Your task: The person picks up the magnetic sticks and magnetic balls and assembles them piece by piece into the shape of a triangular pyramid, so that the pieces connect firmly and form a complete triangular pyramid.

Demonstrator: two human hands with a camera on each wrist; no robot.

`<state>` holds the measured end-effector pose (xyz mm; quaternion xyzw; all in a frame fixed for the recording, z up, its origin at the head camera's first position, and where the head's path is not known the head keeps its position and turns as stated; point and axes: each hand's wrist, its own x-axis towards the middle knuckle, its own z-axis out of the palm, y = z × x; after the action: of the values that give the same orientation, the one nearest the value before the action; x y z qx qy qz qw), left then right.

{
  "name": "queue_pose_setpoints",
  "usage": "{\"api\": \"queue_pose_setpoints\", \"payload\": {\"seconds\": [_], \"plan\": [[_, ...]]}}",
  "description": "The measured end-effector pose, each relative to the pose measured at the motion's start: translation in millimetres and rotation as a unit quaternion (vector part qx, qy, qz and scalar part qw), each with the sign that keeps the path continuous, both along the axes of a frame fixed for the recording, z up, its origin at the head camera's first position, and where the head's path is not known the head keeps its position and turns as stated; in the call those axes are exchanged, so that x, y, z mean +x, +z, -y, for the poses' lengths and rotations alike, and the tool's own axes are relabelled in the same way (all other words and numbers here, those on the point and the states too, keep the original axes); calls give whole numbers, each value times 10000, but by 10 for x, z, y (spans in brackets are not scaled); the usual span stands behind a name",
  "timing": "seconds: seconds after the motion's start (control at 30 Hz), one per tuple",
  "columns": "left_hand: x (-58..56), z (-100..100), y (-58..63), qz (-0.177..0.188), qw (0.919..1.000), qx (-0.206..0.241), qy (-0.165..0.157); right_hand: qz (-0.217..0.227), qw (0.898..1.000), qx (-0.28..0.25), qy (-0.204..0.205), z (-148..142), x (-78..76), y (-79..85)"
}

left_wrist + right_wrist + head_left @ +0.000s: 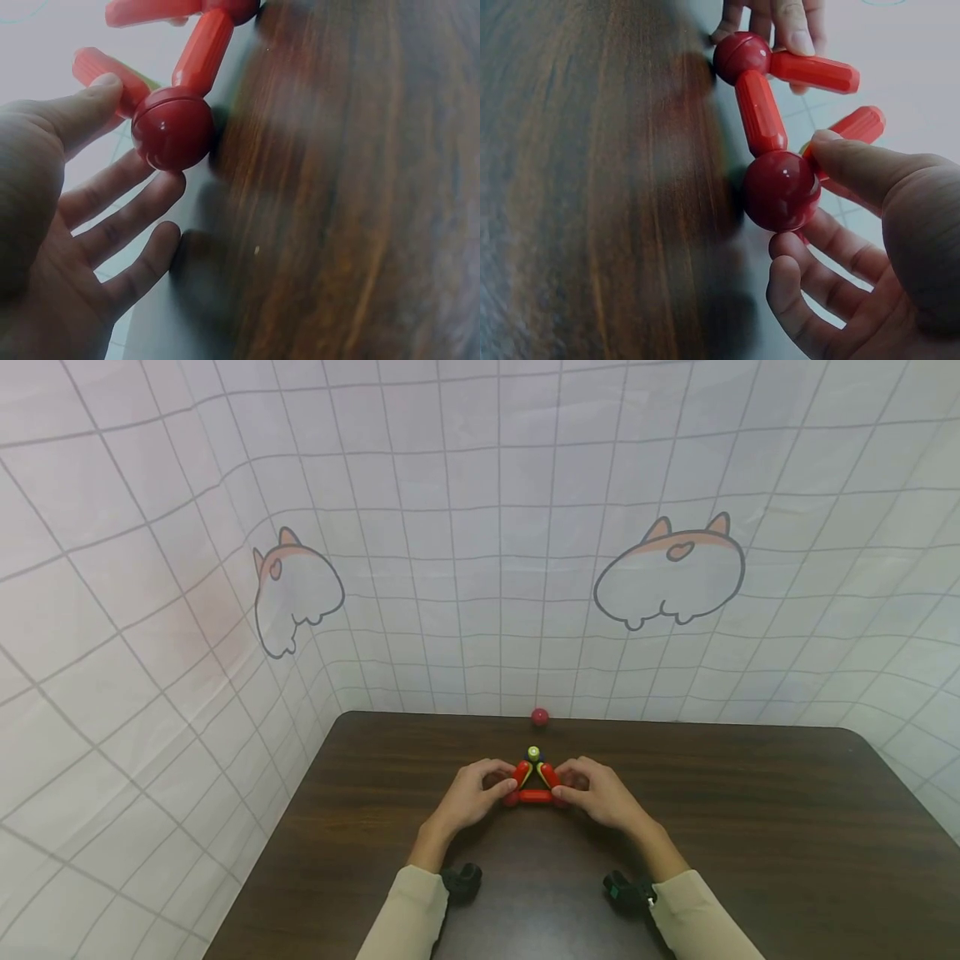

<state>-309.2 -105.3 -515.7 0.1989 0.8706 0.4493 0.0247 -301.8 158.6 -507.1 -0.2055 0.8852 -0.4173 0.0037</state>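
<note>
A ball-and-rod toy structure [536,796] sits on the table between the two hands, with red rods and balls and some yellow-green parts. At its far end is a yellow-green piece [533,752] with a pale tip, over something dark blue. My left hand [472,793] pinches a slanted red rod; below it, its other fingers are near a red ball [173,129]. On the opposite corner my right hand [600,793] pinches another slanted rod, its fingertips at a red ball [781,191]. A red rod [761,114] joins these two balls. The fingers partly hide the far rods.
A loose red ball [539,717] lies at the table's far edge, beyond the structure. The dark wooden table [750,810] meets a white gridded cloth [480,568] at the back and left. Each wrist wears a black device [462,882].
</note>
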Motion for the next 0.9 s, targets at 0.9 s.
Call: {"api": "queue_pose_setpoints", "payload": {"seconds": [0.9], "plan": [[-7,34,-2,158,9998,-80,-95,95,9999,96,6,-26,-13,-20]]}}
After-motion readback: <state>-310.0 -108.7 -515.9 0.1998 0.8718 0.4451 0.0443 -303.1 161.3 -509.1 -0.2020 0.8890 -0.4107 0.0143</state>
